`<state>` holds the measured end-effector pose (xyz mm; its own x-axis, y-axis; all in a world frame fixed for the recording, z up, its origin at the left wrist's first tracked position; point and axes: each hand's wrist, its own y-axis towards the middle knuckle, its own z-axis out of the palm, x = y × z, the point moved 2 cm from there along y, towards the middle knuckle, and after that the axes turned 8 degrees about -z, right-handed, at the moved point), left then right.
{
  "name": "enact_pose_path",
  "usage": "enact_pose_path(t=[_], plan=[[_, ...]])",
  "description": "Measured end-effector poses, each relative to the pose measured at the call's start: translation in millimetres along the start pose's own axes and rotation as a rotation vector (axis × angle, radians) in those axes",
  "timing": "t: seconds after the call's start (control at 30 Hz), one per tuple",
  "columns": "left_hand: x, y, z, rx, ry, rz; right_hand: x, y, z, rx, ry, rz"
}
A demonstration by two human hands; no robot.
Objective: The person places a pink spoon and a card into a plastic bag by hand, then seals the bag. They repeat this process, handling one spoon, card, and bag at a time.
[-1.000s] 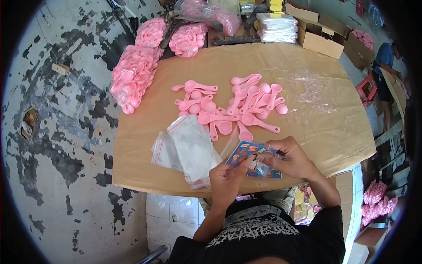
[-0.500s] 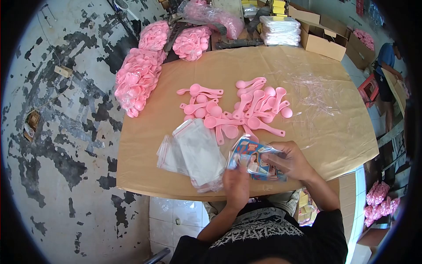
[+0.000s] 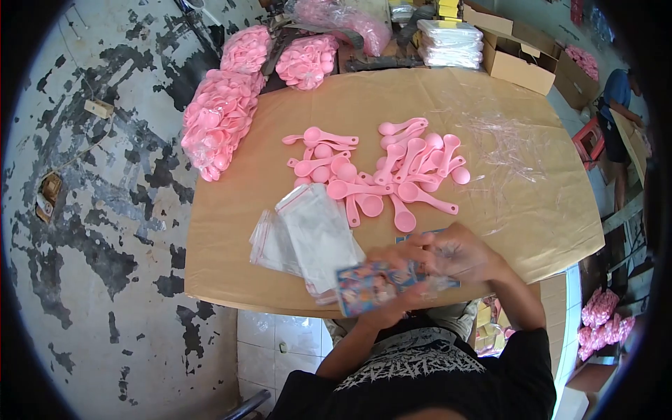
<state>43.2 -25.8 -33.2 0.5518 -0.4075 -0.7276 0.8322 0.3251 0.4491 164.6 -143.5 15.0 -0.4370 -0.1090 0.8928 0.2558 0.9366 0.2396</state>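
A blue printed card (image 3: pixel 360 288), blurred by motion, is gripped in my left hand (image 3: pixel 393 310) at the table's front edge. My right hand (image 3: pixel 465 255) reaches over the card's right end, its fingers smeared by movement. Under that hand, parts of more blue printed cards (image 3: pixel 450 283) show on the table. Just left of the held card lies a stack of clear zip bags (image 3: pixel 323 241) with red seal lines. Loose pink measuring spoons (image 3: pixel 404 218) are heaped beyond both hands.
Brown paper covers the table (image 3: pixel 231 245). Bags packed with pink spoons (image 3: pixel 220 122) line its back left. Wrapped clear bags (image 3: pixel 451 45) and an open cardboard box (image 3: pixel 518 66) stand at the back. Plastic scraps (image 3: pixel 504 150) lie on the right; another person (image 3: pixel 616 105) works beyond.
The held card has swung down and left, toward the table edge, and tilted. My right hand has shifted slightly left over it, uncovering a spoon at the heap's near edge.
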Motion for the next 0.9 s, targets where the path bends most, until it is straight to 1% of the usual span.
enact_pose_path(t=[0.03, 0.07, 0.13, 0.23, 0.33, 0.43, 0.53, 0.63, 0.73, 0.77, 0.87, 0.9], plan=[[-3, 1, -5, -0.041, 0.003, 0.037, 3, 4, -11, 0.072, -0.111, 0.048], [-7, 2, -9, -0.083, 0.008, 0.074, 1, 11, -22, -0.036, -0.291, 0.058], [-18, 5, -10, -0.249, 0.005, 0.156, -9, 21, -38, -0.252, -0.647, 0.082], [-20, 4, -17, -0.283, -0.061, 0.175, -45, 20, -47, -0.240, -0.888, -0.022], [-23, 4, -21, -0.303, -0.059, 0.203, -48, 18, -45, -0.263, -0.837, -0.109], [-26, 2, -27, -0.323, -0.046, 0.213, -31, 13, -49, -0.211, -0.540, 0.129], [-30, 1, -29, -0.333, -0.107, 0.210, -2, 4, -55, -0.284, -0.169, 0.035], [-29, 0, -29, -0.350, -0.153, 0.202, 16, -12, -56, -0.249, -0.110, -0.007], [-22, 3, -25, -0.238, -0.158, 0.203, 45, -7, -40, -0.225, -0.116, -0.020], [-20, 4, -19, -0.230, -0.220, 0.169, 48, -6, -36, -0.207, -0.100, -0.006], [-10, 4, 0, -0.233, -0.428, 0.052, 62, 2, -25, -0.094, 0.017, -0.097], [-4, 2, 3, -0.249, -0.515, -0.001, 64, 6, -20, -0.070, -0.049, -0.173]])
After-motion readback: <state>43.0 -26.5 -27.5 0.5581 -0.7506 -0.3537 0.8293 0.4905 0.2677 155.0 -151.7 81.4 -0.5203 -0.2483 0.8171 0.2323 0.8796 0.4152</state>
